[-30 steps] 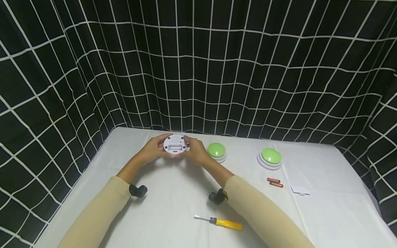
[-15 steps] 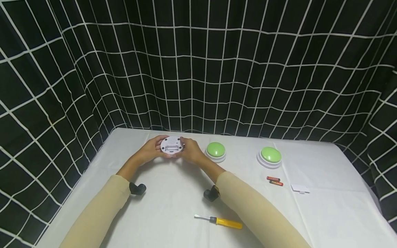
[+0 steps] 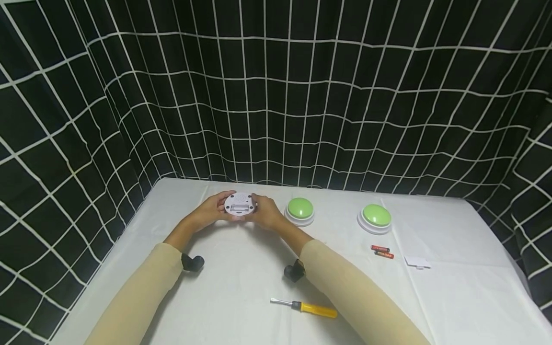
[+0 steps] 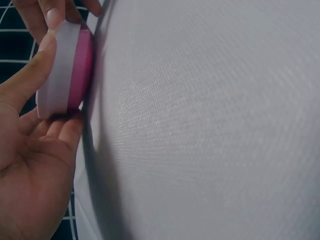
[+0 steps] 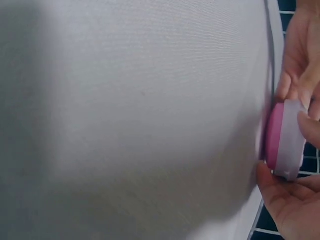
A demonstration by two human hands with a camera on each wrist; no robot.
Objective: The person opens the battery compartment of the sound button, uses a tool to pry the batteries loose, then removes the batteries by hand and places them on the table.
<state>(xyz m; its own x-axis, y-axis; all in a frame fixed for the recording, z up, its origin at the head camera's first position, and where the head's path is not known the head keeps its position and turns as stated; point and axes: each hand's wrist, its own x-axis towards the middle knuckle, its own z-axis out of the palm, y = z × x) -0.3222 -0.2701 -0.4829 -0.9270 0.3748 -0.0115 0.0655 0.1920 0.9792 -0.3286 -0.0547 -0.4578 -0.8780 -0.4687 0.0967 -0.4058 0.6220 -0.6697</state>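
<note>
A round push button with a white body is held upside down near the back of the table, its underside and uncovered battery compartment facing up. In the left wrist view its pink dome points down, close over the cloth. My left hand grips the left side of the body, fingers curled around the rim. From the right, my right hand pinches the opposite edge, thumb at the near side. The right wrist view shows the right hand with fingertips at the dome's edge.
Two green-domed push buttons stand to the right. Beyond my right forearm lie two small batteries and a white battery cover. A yellow-handled screwdriver lies in front. Black netted curtains rise around the white-covered table.
Both hands have shifted the pink push button slightly left and toward me, and its underside leans a little flatter. My right forearm has moved left with it. The other things stay put.
</note>
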